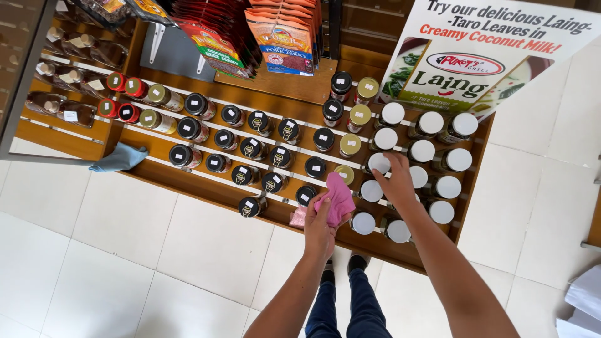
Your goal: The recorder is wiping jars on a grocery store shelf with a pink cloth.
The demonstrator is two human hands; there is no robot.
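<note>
Left hand (319,228) clutches a pink cloth (338,197) at the front edge of the wooden shelf (188,181), right hand (395,181) closed on a white-lidded jar (379,163) beside it; wiping apparently underway, most jars untouched.

Bare forearms, blue jeans (343,307), dark shoes (357,263).

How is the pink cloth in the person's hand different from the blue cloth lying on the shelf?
The pink cloth is bunched in the left hand, raised over the front row of jars. The blue cloth lies untouched at the far left edge of the wooden shelf, away from both hands. The pink one is bright, the blue one pale and greyish. Both are small, soft and crumpled. The right hand rests on a white-lidded jar.
</note>
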